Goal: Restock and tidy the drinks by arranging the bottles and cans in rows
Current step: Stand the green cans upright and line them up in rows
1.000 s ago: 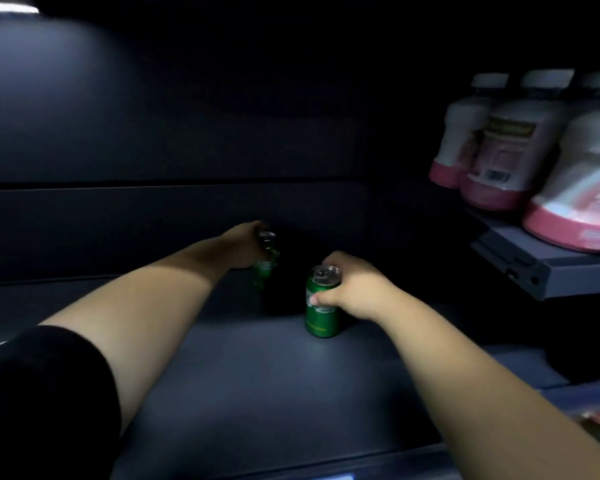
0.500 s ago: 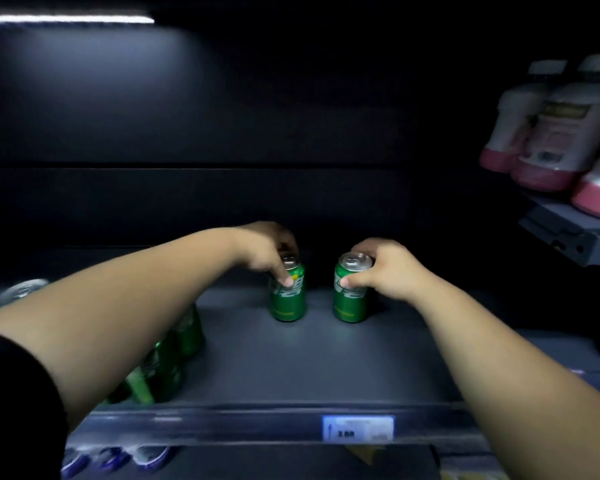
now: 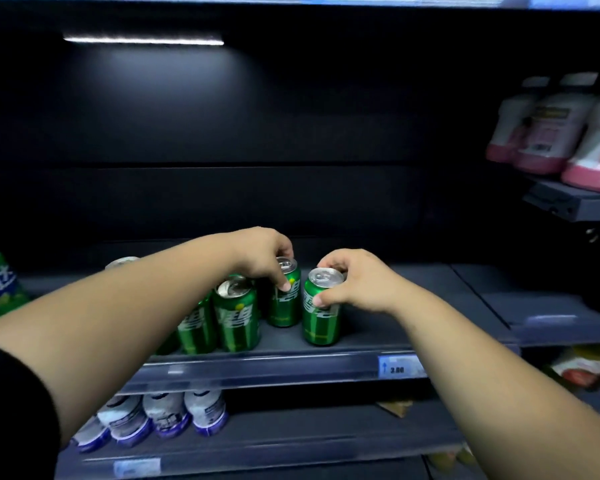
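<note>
Left hand [image 3: 260, 252] pinches the rear green can [image 3: 288, 308], right hand [image 3: 355, 282] the front green can [image 3: 321, 323], both upright on the shelf [image 3: 395, 327]; rigid, smooth walls (probably slippery) favour gripping around the upper rim.

Upright green cans [image 3: 236, 315], front of dark shelf [image 3: 388, 327]
</note>
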Available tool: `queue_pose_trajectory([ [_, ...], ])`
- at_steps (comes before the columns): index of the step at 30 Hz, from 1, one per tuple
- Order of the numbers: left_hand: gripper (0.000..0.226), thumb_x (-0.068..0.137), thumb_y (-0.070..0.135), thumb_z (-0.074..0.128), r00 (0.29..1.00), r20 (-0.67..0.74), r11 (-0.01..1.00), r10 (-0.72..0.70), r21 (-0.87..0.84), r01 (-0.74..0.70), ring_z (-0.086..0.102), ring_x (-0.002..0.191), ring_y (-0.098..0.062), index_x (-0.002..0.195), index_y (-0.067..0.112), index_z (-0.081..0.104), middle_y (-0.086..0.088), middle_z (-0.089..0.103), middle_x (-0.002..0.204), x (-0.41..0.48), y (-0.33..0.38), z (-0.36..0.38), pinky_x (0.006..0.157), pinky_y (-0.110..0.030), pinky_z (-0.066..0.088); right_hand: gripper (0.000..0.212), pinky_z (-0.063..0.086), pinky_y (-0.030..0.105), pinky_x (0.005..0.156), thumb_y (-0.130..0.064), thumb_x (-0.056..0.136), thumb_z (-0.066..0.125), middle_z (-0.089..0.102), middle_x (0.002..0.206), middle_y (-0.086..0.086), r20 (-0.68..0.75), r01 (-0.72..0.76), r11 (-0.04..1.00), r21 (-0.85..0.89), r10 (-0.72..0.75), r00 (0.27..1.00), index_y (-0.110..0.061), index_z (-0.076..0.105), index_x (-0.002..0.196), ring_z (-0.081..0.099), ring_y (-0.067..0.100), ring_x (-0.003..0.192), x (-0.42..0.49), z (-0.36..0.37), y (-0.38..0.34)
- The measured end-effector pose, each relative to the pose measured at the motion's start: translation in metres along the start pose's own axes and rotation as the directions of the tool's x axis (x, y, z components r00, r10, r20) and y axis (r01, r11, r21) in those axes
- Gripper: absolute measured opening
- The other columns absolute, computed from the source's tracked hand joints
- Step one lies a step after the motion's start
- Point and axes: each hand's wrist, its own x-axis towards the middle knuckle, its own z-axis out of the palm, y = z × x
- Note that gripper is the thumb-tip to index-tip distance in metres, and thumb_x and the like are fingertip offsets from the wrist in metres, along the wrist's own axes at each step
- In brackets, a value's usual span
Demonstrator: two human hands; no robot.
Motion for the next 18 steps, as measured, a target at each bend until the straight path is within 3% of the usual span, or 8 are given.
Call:
queue_pose_trajectory([
  [3, 0.067, 0.067, 0.048, 0.085, 0.997, -0.066, 1.0, 0.027, -0.004, -0.027, 0.065, 0.1, -0.018, 0.127, 0.03, 0.06, 0.004, 0.068, 0.115, -0.01, -0.004, 0.009, 0.091, -0.034, 0.053, 0.043, 0.057, 0.041, 0.08, -0.032, 0.053, 0.092, 0.073, 0.089, -0.001, -0.047, -0.024, 1.0, 0.021, 0.025, 0.999, -0.024, 0.07, 0.09, 0.07, 0.02, 0.087, -0.008, 0.015, -0.01],
  [6, 0.078, 0.079, 0.06, 0.069, 0.995, -0.095, 0.997, 0.041, -0.064, -0.047, 0.056, 0.124, -0.019, 0.144, 0.023, 0.048, 0.0, 0.057, 0.141, -0.016, -0.015, 0.015, 0.106, -0.034, 0.044, 0.047, 0.056, 0.035, 0.083, -0.035, 0.052, 0.091, 0.068, 0.097, -0.006, -0.087, -0.013, 1.0, -0.014, 0.012, 0.996, -0.028, 0.072, 0.095, 0.065, 0.015, 0.09, -0.012, 0.028, -0.019],
  [8, 0.081, 0.08, 0.071, 0.057, 0.991, -0.135, 0.989, -0.008, -0.145, -0.012, 0.055, 0.126, -0.019, 0.144, 0.023, 0.047, -0.003, 0.056, 0.142, -0.024, -0.029, 0.013, 0.109, -0.035, 0.042, 0.051, 0.051, 0.029, 0.087, -0.035, 0.054, 0.091, 0.059, 0.102, -0.008, -0.114, 0.002, 0.997, -0.078, -0.011, 0.993, -0.03, 0.073, 0.101, 0.06, 0.009, 0.096, -0.013, 0.033, -0.024],
  [11, 0.07, 0.087, 0.065, 0.055, 0.988, -0.156, 0.984, -0.018, -0.177, -0.01, 0.057, 0.123, -0.016, 0.142, 0.022, 0.049, -0.003, 0.059, 0.139, -0.042, -0.05, 0.009, 0.107, -0.034, 0.043, 0.056, 0.049, 0.027, 0.089, -0.034, 0.055, 0.092, 0.056, 0.105, -0.006, -0.119, 0.005, 0.992, -0.128, -0.021, 0.993, -0.029, 0.072, 0.107, 0.058, 0.01, 0.098, -0.014, 0.038, -0.033],
  [15, 0.117, 0.054, 0.092, 0.054, 0.996, -0.029, 0.986, 0.084, -0.141, -0.088, 0.041, 0.137, -0.015, 0.15, 0.028, 0.036, 0.002, 0.04, 0.153, -0.069, -0.059, 0.01, 0.116, -0.039, 0.033, 0.064, 0.045, 0.024, 0.087, -0.031, 0.057, 0.093, 0.057, 0.112, -0.004, -0.135, -0.014, 0.989, -0.146, -0.006, 0.991, -0.021, 0.069, 0.116, 0.057, 0.012, 0.103, -0.011, 0.047, -0.043],
  [18, 0.135, 0.042, 0.098, 0.051, 0.996, 0.043, 0.988, 0.083, 0.126, -0.088, 0.013, 0.152, -0.023, 0.156, 0.037, 0.011, -0.003, 0.012, 0.165, -0.076, -0.057, 0.021, 0.121, -0.052, 0.012, 0.068, 0.044, 0.024, 0.089, -0.034, 0.057, 0.093, 0.056, 0.115, -0.004, -0.14, -0.033, 0.99, -0.139, 0.014, 0.99, -0.018, 0.067, 0.118, 0.057, 0.013, 0.107, -0.006, 0.055, -0.049],
])
